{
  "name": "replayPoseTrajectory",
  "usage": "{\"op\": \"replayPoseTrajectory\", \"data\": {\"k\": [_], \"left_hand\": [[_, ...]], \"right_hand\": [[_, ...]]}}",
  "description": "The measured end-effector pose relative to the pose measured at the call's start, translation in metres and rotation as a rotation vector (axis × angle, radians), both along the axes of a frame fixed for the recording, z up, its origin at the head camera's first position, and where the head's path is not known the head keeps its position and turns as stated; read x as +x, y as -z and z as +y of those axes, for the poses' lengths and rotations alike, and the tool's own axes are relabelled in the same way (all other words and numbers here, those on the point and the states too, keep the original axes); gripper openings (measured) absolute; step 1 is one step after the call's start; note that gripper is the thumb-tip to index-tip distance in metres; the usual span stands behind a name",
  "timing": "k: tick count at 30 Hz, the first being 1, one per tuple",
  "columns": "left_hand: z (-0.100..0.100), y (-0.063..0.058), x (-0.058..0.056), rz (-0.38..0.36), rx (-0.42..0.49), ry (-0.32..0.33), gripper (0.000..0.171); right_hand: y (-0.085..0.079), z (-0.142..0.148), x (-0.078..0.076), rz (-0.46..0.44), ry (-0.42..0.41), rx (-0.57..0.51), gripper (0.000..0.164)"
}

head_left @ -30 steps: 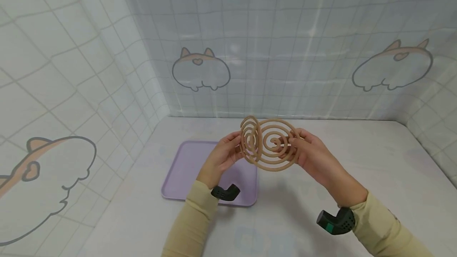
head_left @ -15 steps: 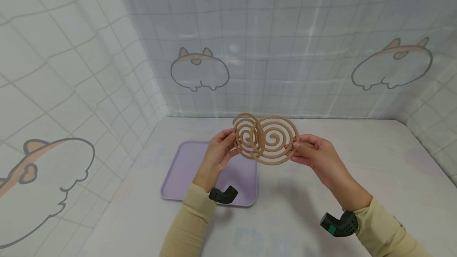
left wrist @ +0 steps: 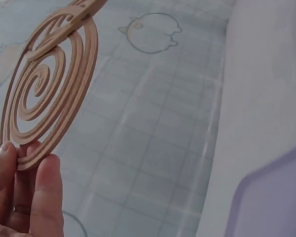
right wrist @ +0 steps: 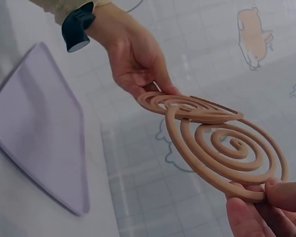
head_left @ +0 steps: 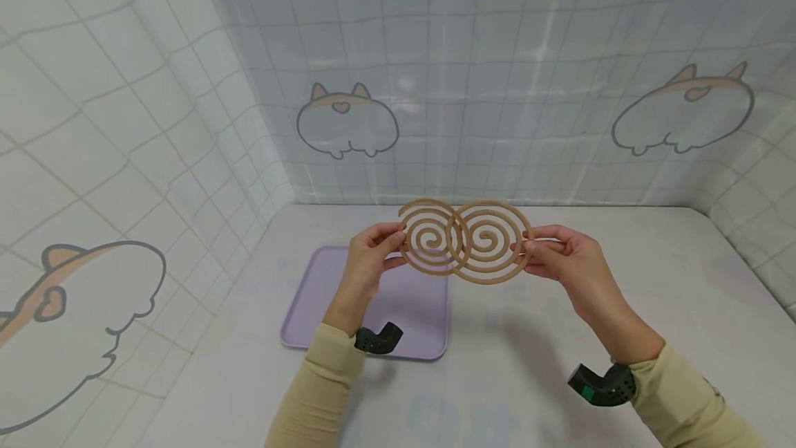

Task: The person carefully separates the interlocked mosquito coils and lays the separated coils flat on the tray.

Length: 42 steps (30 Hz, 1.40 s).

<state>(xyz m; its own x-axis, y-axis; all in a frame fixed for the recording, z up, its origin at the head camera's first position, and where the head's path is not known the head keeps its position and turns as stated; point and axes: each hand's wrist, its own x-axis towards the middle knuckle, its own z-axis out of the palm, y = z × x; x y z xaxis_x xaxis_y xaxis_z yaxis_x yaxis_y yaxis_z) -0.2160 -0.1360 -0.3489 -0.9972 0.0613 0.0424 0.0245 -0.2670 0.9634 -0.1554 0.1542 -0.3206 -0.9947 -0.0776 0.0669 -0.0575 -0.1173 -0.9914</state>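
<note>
Head on, the left hand pinches the rim of the left coil and the right hand that of the right coil, both raised and overlapping. From the left wrist, the rings look hooked together, so a hard tug might snap one; from the right wrist, the lilac tray sits well apart, only its plain surface showing.

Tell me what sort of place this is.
Probably a small tabletop work booth: a grid-patterned back wall with cartoon animals stands behind a white tabletop, matching side walls rise at left and right, and a plain lilac tray lies on the surface.
</note>
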Motion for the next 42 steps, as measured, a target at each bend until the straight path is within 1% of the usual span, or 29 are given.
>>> {"op": "replayPoseTrajectory", "data": {"k": [3, 7, 10, 12, 15, 17, 20, 24, 29, 33, 37, 39, 42], "left_hand": [[-0.002, -0.002, 0.001, 0.017, -0.029, 0.005, 0.015], [-0.005, -0.005, 0.000, 0.027, -0.072, 0.013, 0.011], [-0.008, -0.007, -0.002, 0.047, -0.136, 0.022, 0.013], [-0.010, -0.009, -0.003, 0.069, -0.190, 0.031, 0.017], [-0.013, -0.012, -0.005, 0.116, -0.287, 0.044, 0.020], [-0.015, -0.015, -0.005, 0.146, -0.351, 0.051, 0.020], [-0.018, -0.018, -0.005, 0.176, -0.445, 0.061, 0.018], [-0.021, -0.019, -0.005, 0.214, -0.543, 0.082, 0.014], [-0.029, -0.024, -0.005, 0.292, -0.660, 0.099, 0.012], [-0.037, -0.031, -0.005, 0.319, -0.784, 0.095, 0.009], [-0.045, -0.038, -0.004, 0.331, -0.932, 0.077, 0.008], [-0.050, -0.040, -0.004, 0.347, -1.005, 0.061, 0.007], [-0.060, -0.038, -0.005, 0.371, -1.094, 0.028, 0.007]], "right_hand": [[-0.002, 0.000, 0.000, -0.002, 0.009, -0.003, 0.023], [-0.004, 0.001, 0.000, 0.011, 0.020, -0.009, 0.019], [-0.005, 0.002, -0.001, 0.033, 0.037, -0.001, 0.015], [-0.005, 0.003, -0.002, 0.045, 0.051, 0.007, 0.012], [-0.006, 0.004, -0.003, 0.046, 0.070, 0.045, 0.013], [-0.006, 0.004, -0.005, 0.035, 0.084, 0.085, 0.018], [-0.005, 0.003, -0.006, 0.026, 0.104, 0.186, 0.028], [-0.003, 0.002, -0.006, 0.029, 0.097, 0.288, 0.037], [-0.002, 0.001, -0.008, 0.032, 0.068, 0.339, 0.037], [-0.004, 0.002, -0.010, 0.037, 0.065, 0.388, 0.035], [-0.005, 0.004, -0.010, 0.032, 0.071, 0.401, 0.036], [-0.005, 0.006, -0.010, 0.031, 0.076, 0.405, 0.037], [-0.006, 0.010, -0.008, 0.036, 0.087, 0.409, 0.037]]}}
